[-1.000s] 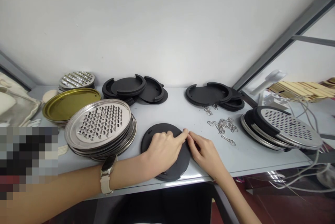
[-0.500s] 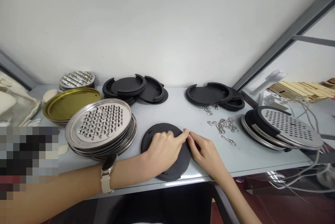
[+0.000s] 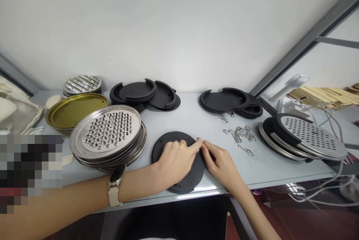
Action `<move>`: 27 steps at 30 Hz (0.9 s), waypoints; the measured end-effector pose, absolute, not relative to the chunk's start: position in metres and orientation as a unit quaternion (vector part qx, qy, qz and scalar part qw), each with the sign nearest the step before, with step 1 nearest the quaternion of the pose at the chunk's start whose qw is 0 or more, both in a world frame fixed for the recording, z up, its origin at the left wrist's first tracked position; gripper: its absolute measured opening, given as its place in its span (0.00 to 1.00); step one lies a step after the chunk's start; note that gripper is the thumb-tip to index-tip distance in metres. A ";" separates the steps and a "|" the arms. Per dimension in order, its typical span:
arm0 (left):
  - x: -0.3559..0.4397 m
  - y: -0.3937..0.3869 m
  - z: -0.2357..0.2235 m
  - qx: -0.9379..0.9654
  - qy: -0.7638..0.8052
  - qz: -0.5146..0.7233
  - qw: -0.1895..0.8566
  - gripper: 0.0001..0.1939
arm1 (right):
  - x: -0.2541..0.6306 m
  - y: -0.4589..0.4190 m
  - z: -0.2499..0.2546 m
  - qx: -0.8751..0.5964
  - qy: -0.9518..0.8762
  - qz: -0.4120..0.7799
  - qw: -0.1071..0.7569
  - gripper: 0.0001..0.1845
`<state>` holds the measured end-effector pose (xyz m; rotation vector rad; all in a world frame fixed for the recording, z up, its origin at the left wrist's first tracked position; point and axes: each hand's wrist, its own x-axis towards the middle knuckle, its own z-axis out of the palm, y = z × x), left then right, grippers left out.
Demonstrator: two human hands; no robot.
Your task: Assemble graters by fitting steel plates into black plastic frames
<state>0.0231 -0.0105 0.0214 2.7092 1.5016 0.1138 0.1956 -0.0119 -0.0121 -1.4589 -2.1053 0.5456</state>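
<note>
Slip risk off desk (image 3: 266, 171) from uneven push on black disc (image 3: 196, 172); can't tell left hand (image 3: 176, 161) or right hand (image 3: 220, 160) grip.

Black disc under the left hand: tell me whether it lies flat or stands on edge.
Flat: the black disc shows its broad round face upward on the grey table, with the left hand over it.

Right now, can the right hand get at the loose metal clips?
Probably yes: only bare shelf shows between the right hand and the metal clips, though that hand is at the edge of the black disc.
</note>
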 end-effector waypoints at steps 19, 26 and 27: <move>0.023 -0.010 0.020 0.876 0.480 0.041 0.023 0.23 | 0.196 -0.013 -0.012 -0.534 -0.785 0.183 0.257 0.16; 0.022 -0.011 0.017 0.878 0.476 0.043 0.015 0.23 | 0.196 -0.013 -0.011 -0.533 -0.786 0.178 0.257 0.16; 0.022 -0.011 0.016 0.879 0.474 0.045 0.012 0.23 | 0.196 -0.013 -0.010 -0.534 -0.786 0.178 0.257 0.16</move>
